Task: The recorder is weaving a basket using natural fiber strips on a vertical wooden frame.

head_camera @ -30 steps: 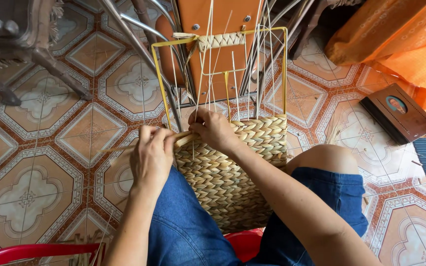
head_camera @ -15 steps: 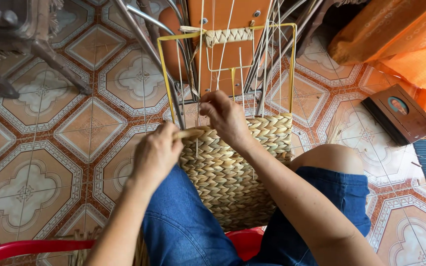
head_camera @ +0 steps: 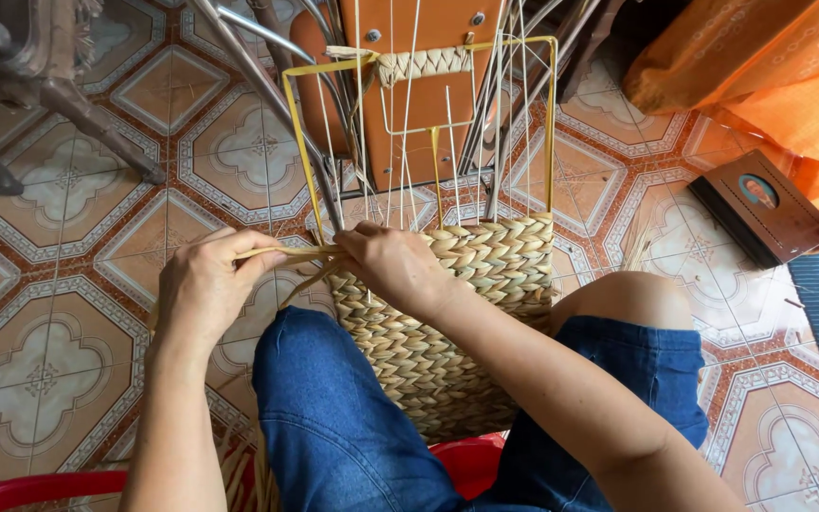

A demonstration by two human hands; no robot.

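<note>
A half-woven straw basket [head_camera: 447, 322] is held between denim-clad knees, its yellow wire frame [head_camera: 300, 152] and thin upright stakes [head_camera: 405, 123] rising above the braided wall. A flat straw strand [head_camera: 286, 254] is pinched in the left hand [head_camera: 203, 289], fingers curled shut on it. The right hand [head_camera: 395, 265] is pressed on the basket's upper left corner, fingertips closed on the strand's end. Risk as judged: too much tension and the strand could split or a stake bend; a loosened pinch and the last row could slacken. Patterned floor tiles [head_camera: 40, 379] lie beneath.
</note>
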